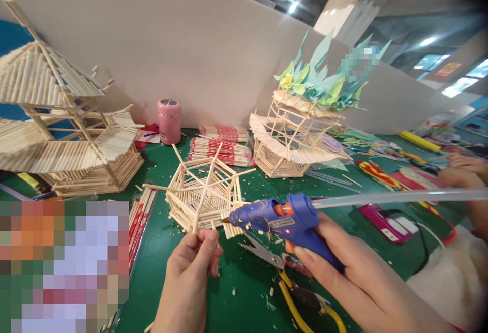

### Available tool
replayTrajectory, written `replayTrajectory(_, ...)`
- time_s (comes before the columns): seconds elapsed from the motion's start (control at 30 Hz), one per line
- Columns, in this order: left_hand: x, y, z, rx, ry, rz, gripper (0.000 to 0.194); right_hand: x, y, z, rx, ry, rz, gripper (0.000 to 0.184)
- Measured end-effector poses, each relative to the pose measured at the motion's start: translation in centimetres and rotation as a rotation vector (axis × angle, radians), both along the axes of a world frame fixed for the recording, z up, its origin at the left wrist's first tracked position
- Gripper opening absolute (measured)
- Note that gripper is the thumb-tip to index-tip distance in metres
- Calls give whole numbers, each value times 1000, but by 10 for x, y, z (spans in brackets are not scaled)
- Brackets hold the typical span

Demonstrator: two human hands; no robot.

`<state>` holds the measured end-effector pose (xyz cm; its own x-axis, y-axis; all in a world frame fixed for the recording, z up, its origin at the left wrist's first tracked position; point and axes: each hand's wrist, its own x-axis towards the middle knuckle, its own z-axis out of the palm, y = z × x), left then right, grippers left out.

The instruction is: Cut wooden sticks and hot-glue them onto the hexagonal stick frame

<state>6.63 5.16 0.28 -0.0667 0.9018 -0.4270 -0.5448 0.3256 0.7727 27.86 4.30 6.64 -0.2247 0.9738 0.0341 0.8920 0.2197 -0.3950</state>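
My right hand (331,267) is wrapped round the handle of a blue hot glue gun (274,216), whose small light glows red. A long translucent glue stick (381,198) runs out of the gun's back. The nozzle is at the near edge of a small open framework of wooden sticks (206,190). Below that edge my left hand (198,256) is closed, pinching a short wooden stick (214,227) between thumb and fingers. Its fingertips are also close to the end of one of the framework's sticks; whether they touch it I cannot tell.
Yellow-handled scissors (284,272) lie below the gun. A stick pavilion (76,145) stands left, another (293,145) with paper leaves at the back. Behind are a pink flask (170,122) and packaged sticks (221,152). A power strip (389,223) lies right, near another person's hand (465,170).
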Motion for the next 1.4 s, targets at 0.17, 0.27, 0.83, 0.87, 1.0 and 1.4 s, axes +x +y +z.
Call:
replayTrajectory(0.17,1,0,2,-22,2,12,27,8,-5,-2,45,-52,17,44)
replayTrajectory(0.27,1,0,2,-15,-4,9,25,12,-9,-4,101,-101,15,45)
replayTrajectory(0.83,0,0,1,-35,-24,19,23,-17,13,11,-49,75,-45,45)
replayTrajectory(0.87,0,0,0,-27,-30,13,21,-16,13,11,-41,73,-44,44)
replayTrajectory(1.0,0,1,-1,-15,-40,7,21,-11,10,9,0,27,-10,43)
replayTrajectory(1.4,0,1,0,1,-47,-1,20,-29,8,24,344,-189,266,36)
